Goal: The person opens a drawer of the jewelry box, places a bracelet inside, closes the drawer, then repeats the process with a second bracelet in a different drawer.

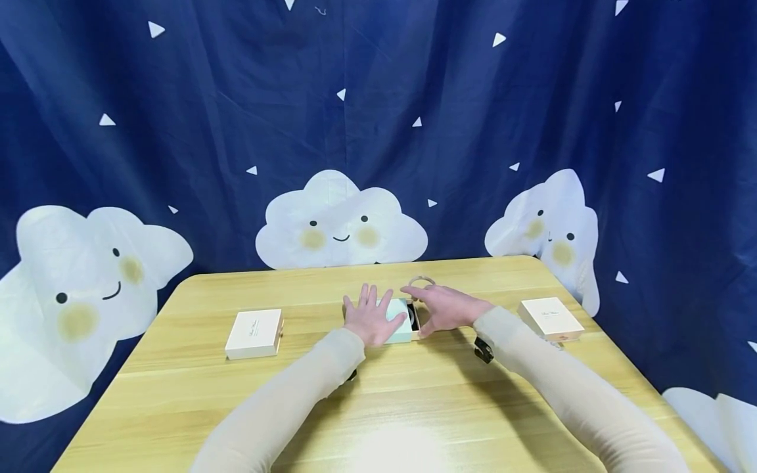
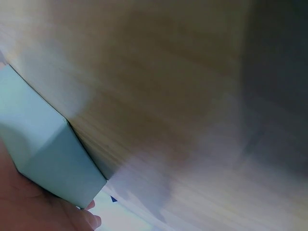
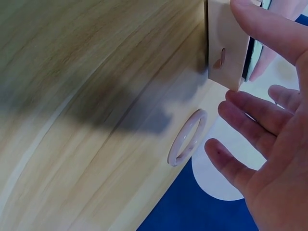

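Your left hand [image 1: 370,323] lies over the pale green box [image 1: 399,307], fingers spread rather than wrapped round it. The box sits mid-table, its drawer [image 3: 232,41] partly out on your right. Your right hand [image 1: 447,307] spans that drawer, thumb and fingertips at opposite ends of its front; whether they clamp it or merely touch, you can't tell. The step looks like sliding the drawer, though in or out is unclear from this one moment. Your next move likely calls for a steady left palm and a straight, even slide, clear of the bangle [image 3: 177,142] lying just beyond. Most of the green top is hidden under your left hand; the drawer shows only a dark strip [image 1: 412,316] inside, and the left wrist view cuts off the box's end.
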### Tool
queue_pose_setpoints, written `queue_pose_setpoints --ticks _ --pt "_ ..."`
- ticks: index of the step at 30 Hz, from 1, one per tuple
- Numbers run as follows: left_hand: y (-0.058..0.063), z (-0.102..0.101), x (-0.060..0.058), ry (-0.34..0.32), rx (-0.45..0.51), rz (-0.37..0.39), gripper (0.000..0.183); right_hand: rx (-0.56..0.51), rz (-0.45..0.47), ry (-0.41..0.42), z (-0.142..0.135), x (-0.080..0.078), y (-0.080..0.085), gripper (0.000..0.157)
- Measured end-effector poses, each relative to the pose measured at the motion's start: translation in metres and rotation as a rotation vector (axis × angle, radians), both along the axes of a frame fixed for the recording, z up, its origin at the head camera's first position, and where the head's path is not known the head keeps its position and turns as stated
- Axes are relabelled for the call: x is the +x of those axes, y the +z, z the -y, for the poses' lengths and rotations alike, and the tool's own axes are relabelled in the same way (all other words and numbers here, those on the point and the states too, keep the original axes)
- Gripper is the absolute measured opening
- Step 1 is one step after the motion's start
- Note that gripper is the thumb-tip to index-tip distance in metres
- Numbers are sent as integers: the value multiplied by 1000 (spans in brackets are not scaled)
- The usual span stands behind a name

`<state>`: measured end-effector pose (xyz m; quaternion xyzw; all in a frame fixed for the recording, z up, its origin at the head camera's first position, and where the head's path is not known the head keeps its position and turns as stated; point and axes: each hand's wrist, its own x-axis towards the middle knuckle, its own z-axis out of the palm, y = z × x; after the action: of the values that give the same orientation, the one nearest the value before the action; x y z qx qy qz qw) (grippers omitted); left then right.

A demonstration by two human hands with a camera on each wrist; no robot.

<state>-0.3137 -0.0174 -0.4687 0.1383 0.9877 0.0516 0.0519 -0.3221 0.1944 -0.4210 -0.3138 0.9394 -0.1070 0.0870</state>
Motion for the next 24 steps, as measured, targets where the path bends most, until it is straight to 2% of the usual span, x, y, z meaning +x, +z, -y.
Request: queue_pose_setpoints --ticks 13,24 --pt "4 0 2 -1 -1 5 82 -52 -14 37 7 -2 -2 107" --pt "1 0 0 -6 -2 12 81 -55 -32 25 10 -3 -4 108"
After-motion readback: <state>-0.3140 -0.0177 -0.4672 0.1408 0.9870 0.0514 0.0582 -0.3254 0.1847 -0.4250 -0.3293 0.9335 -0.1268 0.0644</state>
